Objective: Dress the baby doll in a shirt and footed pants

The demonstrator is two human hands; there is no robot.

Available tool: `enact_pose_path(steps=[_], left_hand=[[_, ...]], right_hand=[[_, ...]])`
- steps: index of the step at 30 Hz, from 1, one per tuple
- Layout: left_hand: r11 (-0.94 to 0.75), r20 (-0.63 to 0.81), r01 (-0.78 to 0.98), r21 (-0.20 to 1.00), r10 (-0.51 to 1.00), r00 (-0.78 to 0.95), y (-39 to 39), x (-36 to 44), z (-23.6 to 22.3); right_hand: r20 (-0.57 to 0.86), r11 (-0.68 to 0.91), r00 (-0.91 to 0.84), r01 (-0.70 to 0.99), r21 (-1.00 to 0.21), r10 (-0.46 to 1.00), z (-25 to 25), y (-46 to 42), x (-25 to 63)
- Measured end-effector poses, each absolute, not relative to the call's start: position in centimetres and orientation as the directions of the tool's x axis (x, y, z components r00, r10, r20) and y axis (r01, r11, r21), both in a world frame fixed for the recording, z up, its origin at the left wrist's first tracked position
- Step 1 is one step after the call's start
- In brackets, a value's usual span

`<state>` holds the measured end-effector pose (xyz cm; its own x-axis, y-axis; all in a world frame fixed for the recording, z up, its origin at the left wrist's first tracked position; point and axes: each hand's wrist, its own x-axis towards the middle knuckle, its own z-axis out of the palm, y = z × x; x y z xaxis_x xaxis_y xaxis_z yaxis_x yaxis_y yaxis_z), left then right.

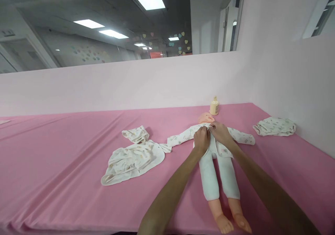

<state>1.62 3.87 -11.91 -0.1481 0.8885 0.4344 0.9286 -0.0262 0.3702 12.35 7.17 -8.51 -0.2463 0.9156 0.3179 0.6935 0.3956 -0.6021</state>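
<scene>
In the head view, a pink sheet (65,158) covered the broad surface, creased toward the left, and met a pale wall (136,85) below a long window (99,39) showing lit ceiling panels. A cream bottle (214,107) stood just behind the doll's head, a folded printed cloth (274,126) lay near the right wall, and a rumpled printed garment (133,158) lay to the left. The doll (212,152) lay face up toward the right, arms spread, in white trousers (209,175) and a printed white top (225,150). The left hand (201,139) and right hand (221,132), fingers closed, pinched the top at the chest, partly hiding it.
</scene>
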Motion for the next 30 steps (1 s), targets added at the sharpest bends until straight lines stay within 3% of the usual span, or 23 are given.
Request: enact_pose_path(steps=[14, 17, 20, 24, 27, 30], left_hand=[[-0.085, 0.429, 0.919, 0.385, 0.898, -0.097, 3.7, 1.7, -12.0], [-0.101, 0.421, 0.87, 0.483, 0.898, -0.129, 4.0, 1.4, -11.8], [-0.136, 0.342, 0.742, 0.657, 0.93, -0.132, 4.2, 0.5, -11.0], [-0.134, 0.121, 0.454, 0.881, 0.991, 0.057, 4.4, -1.3, -9.6], [0.015, -0.049, 0.311, 0.95, 0.994, 0.102, 4.5, -2.3, -9.2], [0.058, -0.074, 0.237, 0.97, 0.996, 0.059, 4.8, -2.5, -9.4]], right_hand=[[0.509, 0.425, -0.107, 0.706, -0.566, 0.854, -11.4, 4.4, 10.6], [0.53, 0.483, -0.158, 0.673, -0.56, 0.833, -11.8, 4.4, 10.7], [0.524, 0.514, -0.201, 0.647, -0.563, 0.827, -12.1, 4.6, 11.0], [0.506, 0.517, -0.232, 0.658, -0.548, 0.831, -12.3, 4.6, 11.2], [0.508, 0.539, -0.264, 0.657, -0.527, 0.82, -12.3, 4.4, 11.2], [0.515, 0.56, -0.289, 0.65, -0.513, 0.807, -12.3, 4.2, 11.2]])
